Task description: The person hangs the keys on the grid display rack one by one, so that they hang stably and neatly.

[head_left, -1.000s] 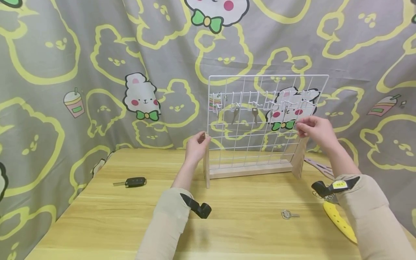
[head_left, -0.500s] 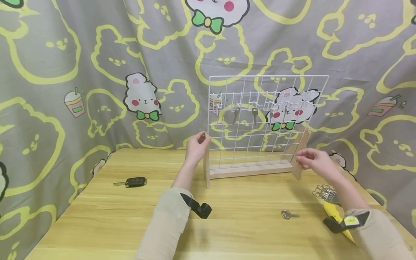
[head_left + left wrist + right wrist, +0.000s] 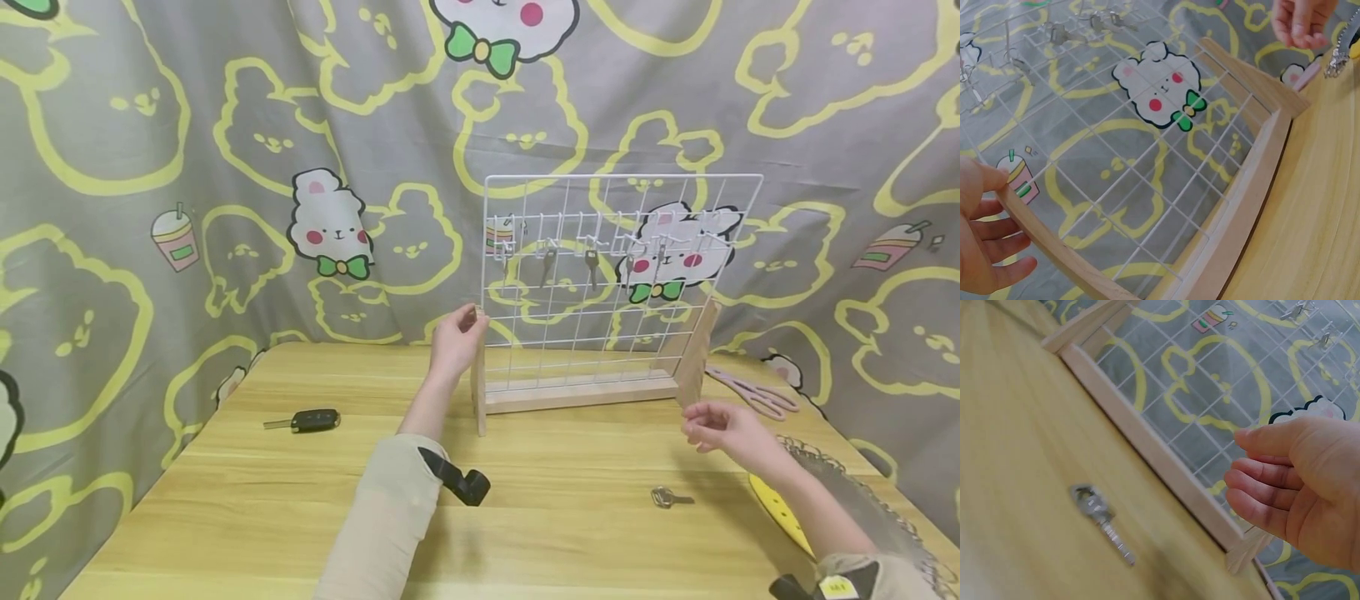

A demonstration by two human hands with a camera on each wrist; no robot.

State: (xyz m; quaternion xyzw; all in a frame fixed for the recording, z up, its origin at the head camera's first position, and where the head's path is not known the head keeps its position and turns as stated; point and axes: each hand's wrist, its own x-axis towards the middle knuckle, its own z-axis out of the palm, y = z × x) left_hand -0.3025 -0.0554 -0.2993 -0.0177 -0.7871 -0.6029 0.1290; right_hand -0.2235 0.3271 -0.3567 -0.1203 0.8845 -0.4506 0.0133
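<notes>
A white wire grid rack [image 3: 615,275] in a wooden frame [image 3: 577,392] stands at the back of the table, with several keys [image 3: 591,265] hanging on its hooks. My left hand [image 3: 453,342] grips the frame's left wooden post [image 3: 1054,247], thumb in front and fingers behind. My right hand [image 3: 723,427] hovers above the table in front of the frame's right post [image 3: 693,354], fingers loosely curled and holding nothing [image 3: 1291,487]. A small silver key [image 3: 670,497] lies flat on the table just below and left of that hand [image 3: 1100,519].
A black car key fob [image 3: 307,421] lies at the table's left. Pink scissors [image 3: 753,396], a yellow perforated tool [image 3: 780,512] and a metal whisk-like item [image 3: 855,492] sit at the right edge. A patterned cloth [image 3: 225,167] hangs behind the wooden table [image 3: 525,533].
My right hand has come down from the rack's upper right hooks to just above the table near the loose key. The left hand has stayed on the post.
</notes>
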